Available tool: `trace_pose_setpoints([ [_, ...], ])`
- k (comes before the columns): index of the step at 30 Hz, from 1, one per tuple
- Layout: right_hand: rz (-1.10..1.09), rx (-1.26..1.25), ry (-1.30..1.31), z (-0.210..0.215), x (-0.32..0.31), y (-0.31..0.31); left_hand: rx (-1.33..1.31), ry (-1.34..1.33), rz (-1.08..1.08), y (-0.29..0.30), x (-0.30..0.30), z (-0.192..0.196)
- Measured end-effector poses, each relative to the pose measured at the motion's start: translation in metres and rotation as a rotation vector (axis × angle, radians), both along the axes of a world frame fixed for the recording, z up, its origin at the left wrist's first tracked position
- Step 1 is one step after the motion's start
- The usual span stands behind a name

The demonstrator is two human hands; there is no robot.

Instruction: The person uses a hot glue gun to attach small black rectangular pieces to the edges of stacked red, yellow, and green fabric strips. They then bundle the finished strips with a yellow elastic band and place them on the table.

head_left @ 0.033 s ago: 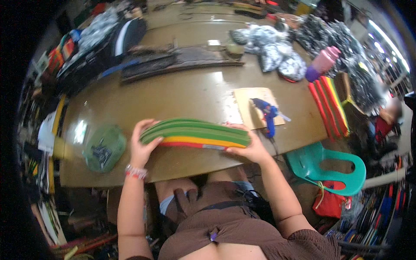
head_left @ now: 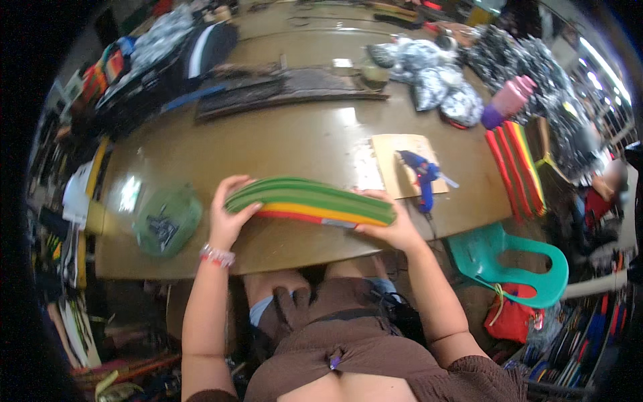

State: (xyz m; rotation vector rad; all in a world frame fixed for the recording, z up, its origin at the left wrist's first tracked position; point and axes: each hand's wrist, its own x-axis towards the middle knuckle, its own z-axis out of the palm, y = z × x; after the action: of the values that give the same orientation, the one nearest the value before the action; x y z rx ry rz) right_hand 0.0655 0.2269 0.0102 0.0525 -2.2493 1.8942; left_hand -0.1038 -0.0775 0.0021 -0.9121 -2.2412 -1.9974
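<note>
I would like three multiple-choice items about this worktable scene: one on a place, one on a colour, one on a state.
1. Where does the blue glue gun lie?
A. on the tan cardboard sheet
B. on the teal plastic chair
C. in the green round lidded tub

2. Which colours show on the long curved striped strip?
A. blue and white
B. green, yellow and red
C. black and pink

3. How is the strip held?
A. by one hand only
B. lying untouched
C. by both hands, one at each end

Answers: 1 A, the glue gun rests on the cardboard, right of the strip. 2 B, green bands lie above yellow and red. 3 C, the left hand grips one end and the right hand the other.
</note>
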Motion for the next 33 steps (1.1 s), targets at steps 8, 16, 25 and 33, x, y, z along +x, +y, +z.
trace_pose_setpoints([
  [8,-0.007,-0.152,0.093,-0.009,0.0,-0.003,0.043,-0.201,-0.101,-0.018,-0.006,-0.004],
  [16,0.027,-0.003,-0.218,0.09,0.0,-0.024,-0.561,0.675,0.078,0.016,0.044,0.092],
  [25,0.532,-0.737,0.142,0.1,-0.007,-0.025,0.205,-0.355,-0.262,0.047,0.061,0.125],
  [33,-0.076,-0.932,0.192,0.02,0.028,-0.116,0.92,-0.573,0.194,0.069,0.068,0.073],
])
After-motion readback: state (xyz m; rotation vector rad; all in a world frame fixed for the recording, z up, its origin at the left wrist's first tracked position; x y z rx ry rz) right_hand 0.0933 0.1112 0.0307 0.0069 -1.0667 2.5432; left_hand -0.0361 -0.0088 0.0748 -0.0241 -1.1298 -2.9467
